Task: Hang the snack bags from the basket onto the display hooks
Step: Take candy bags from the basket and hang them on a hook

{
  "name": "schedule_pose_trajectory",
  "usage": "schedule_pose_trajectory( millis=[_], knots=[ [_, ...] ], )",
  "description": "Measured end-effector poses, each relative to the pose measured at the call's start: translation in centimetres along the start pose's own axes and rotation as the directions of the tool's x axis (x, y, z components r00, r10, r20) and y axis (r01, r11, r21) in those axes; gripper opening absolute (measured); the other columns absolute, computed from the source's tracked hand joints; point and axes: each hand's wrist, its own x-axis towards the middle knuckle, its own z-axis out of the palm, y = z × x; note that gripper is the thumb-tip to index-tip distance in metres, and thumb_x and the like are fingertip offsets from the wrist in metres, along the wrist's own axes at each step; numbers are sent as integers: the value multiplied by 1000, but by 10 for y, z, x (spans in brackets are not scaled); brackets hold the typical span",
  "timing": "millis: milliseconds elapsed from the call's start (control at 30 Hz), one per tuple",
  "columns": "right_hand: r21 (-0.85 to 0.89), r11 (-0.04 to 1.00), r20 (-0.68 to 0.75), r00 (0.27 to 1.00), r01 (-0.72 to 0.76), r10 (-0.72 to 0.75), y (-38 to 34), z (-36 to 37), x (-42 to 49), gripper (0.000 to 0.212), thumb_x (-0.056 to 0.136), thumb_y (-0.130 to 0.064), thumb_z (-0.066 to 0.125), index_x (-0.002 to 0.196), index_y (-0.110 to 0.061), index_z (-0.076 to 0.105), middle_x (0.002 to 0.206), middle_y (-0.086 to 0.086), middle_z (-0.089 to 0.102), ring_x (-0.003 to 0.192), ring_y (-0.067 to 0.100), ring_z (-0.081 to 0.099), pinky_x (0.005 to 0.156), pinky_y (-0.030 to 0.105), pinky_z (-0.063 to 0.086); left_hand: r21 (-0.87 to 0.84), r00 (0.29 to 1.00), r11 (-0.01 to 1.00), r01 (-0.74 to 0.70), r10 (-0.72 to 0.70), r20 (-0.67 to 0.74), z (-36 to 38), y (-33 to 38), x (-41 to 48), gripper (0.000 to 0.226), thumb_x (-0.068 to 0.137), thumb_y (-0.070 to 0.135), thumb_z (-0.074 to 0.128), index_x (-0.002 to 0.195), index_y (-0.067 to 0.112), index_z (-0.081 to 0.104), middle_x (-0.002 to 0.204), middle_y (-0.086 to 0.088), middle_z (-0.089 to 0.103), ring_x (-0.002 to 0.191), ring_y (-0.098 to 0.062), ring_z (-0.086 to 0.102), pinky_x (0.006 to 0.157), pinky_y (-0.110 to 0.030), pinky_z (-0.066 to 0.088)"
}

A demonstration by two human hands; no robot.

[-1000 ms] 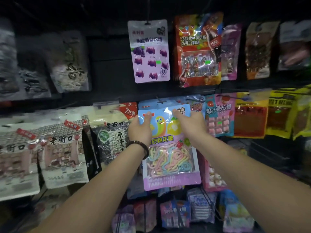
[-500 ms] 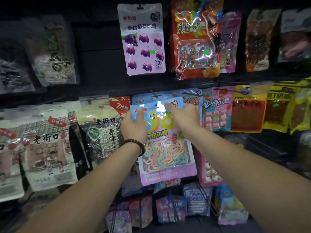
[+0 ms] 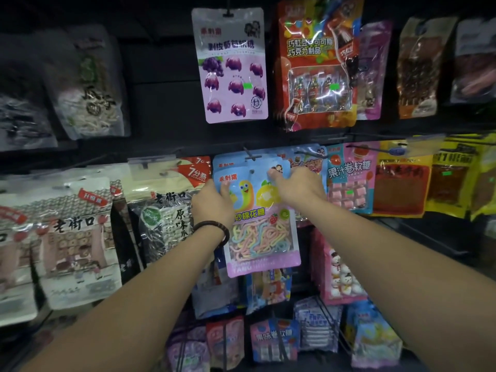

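Note:
A blue and pink snack bag (image 3: 261,232) with pastel candy strings behind its window is held up against the display's middle row. My left hand (image 3: 212,202) grips its upper left edge, thumb on the front. My right hand (image 3: 296,187) pinches its upper right corner. The bag's hang hole sits just below the tip of a black display hook (image 3: 248,154), where matching blue bags (image 3: 233,162) hang behind it. The basket is out of view.
A purple grape candy bag (image 3: 232,65) and a red chocolate bag (image 3: 315,65) hang on the row above. Seed bags (image 3: 77,234) fill the left, a pink roll candy bag (image 3: 349,178) and yellow bags (image 3: 453,178) the right. More bags hang below.
Both hands have lifted the candy string bag slightly and pushed it closer to the hook; its top edge now overlaps the matching bags behind. The camera view shifted a little.

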Motion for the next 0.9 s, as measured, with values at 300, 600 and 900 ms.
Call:
schedule_pose_trajectory(
  millis=[300, 600, 900],
  knots=[
    [-38, 999, 191, 981, 39, -31, 18, -7, -46, 79, 100, -33, 75, 158, 1, 34, 106, 9, 62, 71, 17, 57, 48, 28, 38, -59, 990, 998, -12, 20, 139, -3, -11, -37, 56, 98, 9, 67, 143, 7, 33, 135, -22, 57, 112, -40, 65, 95, -53, 57],
    [34, 973, 154, 961, 229, -232, 123, 22, -181, 24, 99, -26, 68, 118, -21, 54, 110, 0, 61, 91, 18, 62, 70, 27, 46, -98, 889, 897, -432, 441, 118, -12, -90, -166, 46, 97, 28, 69, 132, 12, 43, 131, -8, 44, 99, -28, 63, 79, -41, 57],
    [24, 995, 569, 820, -93, 63, 259, 114, -338, 25, 94, -10, 70, 75, -25, 66, 74, -7, 73, 68, 0, 64, 71, 24, 46, 3, 799, 957, -289, 239, 551, 3, -276, -343, 18, 99, 20, 66, 114, 20, 55, 110, 3, 54, 88, -15, 56, 76, -30, 46]
  ],
)
